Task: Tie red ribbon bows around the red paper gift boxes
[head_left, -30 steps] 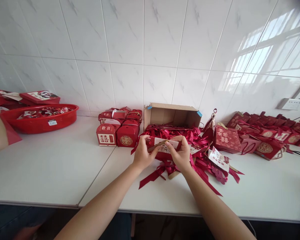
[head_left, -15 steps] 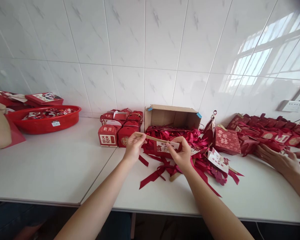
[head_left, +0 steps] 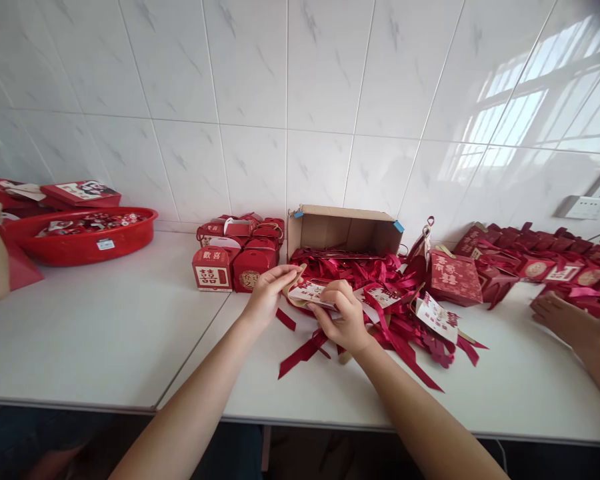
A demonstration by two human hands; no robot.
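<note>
My left hand point(head_left: 270, 293) pinches one end of a tan ribbon-like strip point(head_left: 291, 298), which now bends in a loop beneath a white printed card point(head_left: 306, 291). The fingers of my right hand point(head_left: 344, 319) are closed on the card's right end, and they partly cover it. Both hands are above a heap of dark red ribbons point(head_left: 387, 267), where more printed cards point(head_left: 437, 319) lie. Behind the heap, an open cardboard box point(head_left: 350, 217) lies with its opening toward me, and ribbons spill from it.
Small red gift boxes point(head_left: 213, 270) stand left of the ribbons. A red basin point(head_left: 80, 243) of wrapped pieces sits farther left. More red boxes point(head_left: 455, 277) line the right side. Another person's hand point(head_left: 573, 327) is beside a red box at the right edge.
The strip was stretched straight between my hands and now curves. My right hand has moved left, closer to my left hand. The other person's hand has shifted to the right.
</note>
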